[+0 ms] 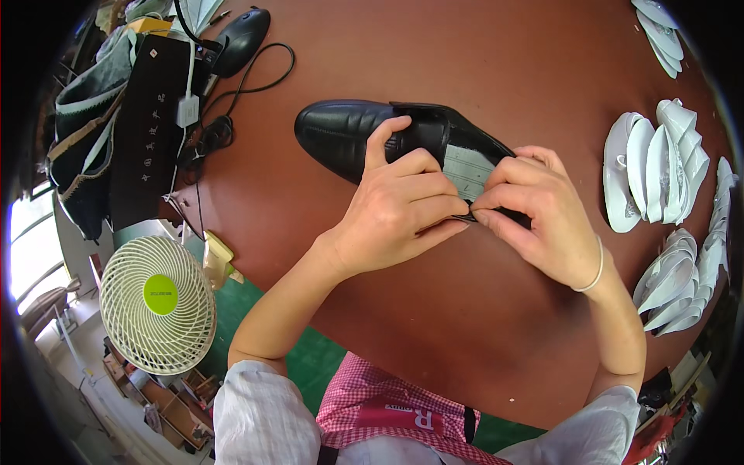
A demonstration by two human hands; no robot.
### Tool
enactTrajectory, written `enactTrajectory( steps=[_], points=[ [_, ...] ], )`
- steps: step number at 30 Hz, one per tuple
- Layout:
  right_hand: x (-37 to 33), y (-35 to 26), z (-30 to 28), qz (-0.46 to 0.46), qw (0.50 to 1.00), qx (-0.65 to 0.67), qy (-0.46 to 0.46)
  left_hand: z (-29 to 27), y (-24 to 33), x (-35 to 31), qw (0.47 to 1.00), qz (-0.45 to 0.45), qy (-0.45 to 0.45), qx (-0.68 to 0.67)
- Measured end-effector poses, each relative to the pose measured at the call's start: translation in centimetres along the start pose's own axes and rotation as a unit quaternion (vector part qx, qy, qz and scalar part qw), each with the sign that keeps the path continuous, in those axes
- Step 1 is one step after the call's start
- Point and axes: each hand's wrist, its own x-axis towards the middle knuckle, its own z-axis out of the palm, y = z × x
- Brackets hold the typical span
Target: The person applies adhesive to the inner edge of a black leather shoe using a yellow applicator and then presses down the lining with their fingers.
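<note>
A black leather shoe lies over the brown tabletop, its toe pointing left and its heel end toward the right. Inside its opening shows a pale lining or card with faint marks. My left hand wraps the near side of the shoe, its index finger resting up on the upper and the other fingertips pinching the near rim. Beside them, my right hand pinches the same rim close to the heel. The fingertips of both hands nearly meet there. Part of the heel is hidden behind my right hand.
Stacked white insole-like pieces lie along the right edge, with another bunch nearer me. A black device on a stand and its cables sit at the upper left, by a black box. A white fan stands at the left.
</note>
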Motion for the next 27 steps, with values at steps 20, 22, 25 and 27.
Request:
enactTrajectory(
  steps=[20,22,25,27],
  points=[
    [2.6,1.9,-2.2,-0.046,0.984,0.073,-0.157,0.7,-0.4,-0.3,0.999,0.005,0.027,-0.021],
    [2.7,1.9,-2.2,-0.051,0.984,0.064,-0.158,0.6,-0.3,-0.2,1.0,0.007,0.019,-0.018],
    [3.0,1.6,-2.2,-0.048,0.983,0.043,-0.174,0.4,-0.3,-0.1,1.0,0.007,0.016,-0.016],
    [3.2,1.7,-2.1,-0.046,0.981,0.041,-0.186,0.4,-0.4,-0.1,1.0,0.007,0.014,-0.019]
  ],
)
